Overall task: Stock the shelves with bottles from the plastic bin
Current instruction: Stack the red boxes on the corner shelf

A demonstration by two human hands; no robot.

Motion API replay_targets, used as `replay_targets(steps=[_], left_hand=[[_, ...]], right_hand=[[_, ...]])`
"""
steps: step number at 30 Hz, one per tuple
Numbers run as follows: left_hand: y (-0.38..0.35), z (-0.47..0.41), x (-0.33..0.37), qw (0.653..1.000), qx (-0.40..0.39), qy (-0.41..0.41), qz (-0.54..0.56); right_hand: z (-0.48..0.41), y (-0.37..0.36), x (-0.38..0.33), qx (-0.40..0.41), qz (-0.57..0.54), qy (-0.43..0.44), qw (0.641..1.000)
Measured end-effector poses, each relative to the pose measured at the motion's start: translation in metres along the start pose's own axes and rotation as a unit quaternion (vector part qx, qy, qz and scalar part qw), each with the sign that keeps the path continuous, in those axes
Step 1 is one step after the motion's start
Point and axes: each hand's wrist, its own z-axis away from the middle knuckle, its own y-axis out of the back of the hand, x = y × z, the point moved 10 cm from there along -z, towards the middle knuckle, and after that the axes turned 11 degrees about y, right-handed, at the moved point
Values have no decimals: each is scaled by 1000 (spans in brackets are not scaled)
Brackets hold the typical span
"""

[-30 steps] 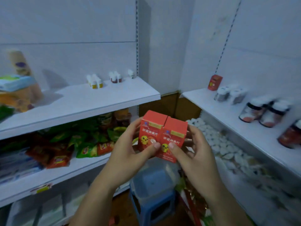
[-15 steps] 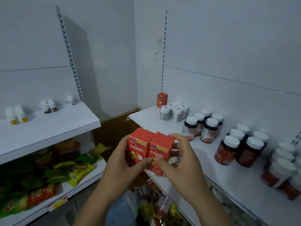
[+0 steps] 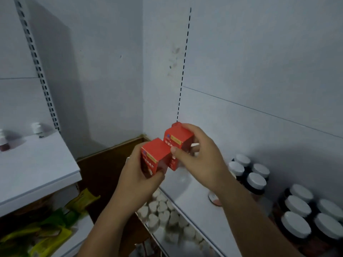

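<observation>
My left hand grips a small red box with a yellow label. My right hand grips a second red box, held a little higher and farther, over the back left corner of the right white shelf. The two boxes touch side by side. A third red box stood in that corner earlier and is hidden behind the held ones. Dark bottles with white caps stand in rows along the right shelf. The plastic bin is out of view.
A left white shelf carries small white-capped bottles. Below it lie green and yellow snack bags. Under the right shelf, a lower shelf holds several white-capped bottles. A brown panel fills the corner.
My view turned further right toward the right shelf. Both hands carried the boxes up and forward to the shelf's back corner, and the right box now sits higher than the left.
</observation>
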Motion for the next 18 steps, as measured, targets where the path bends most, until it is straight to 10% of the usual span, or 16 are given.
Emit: replay_targets(steps=[18], left_hand=[[-40, -211, -123, 990, 30, 101, 91]], right_hand=[[-158, -81, 163, -68, 60, -152, 984]])
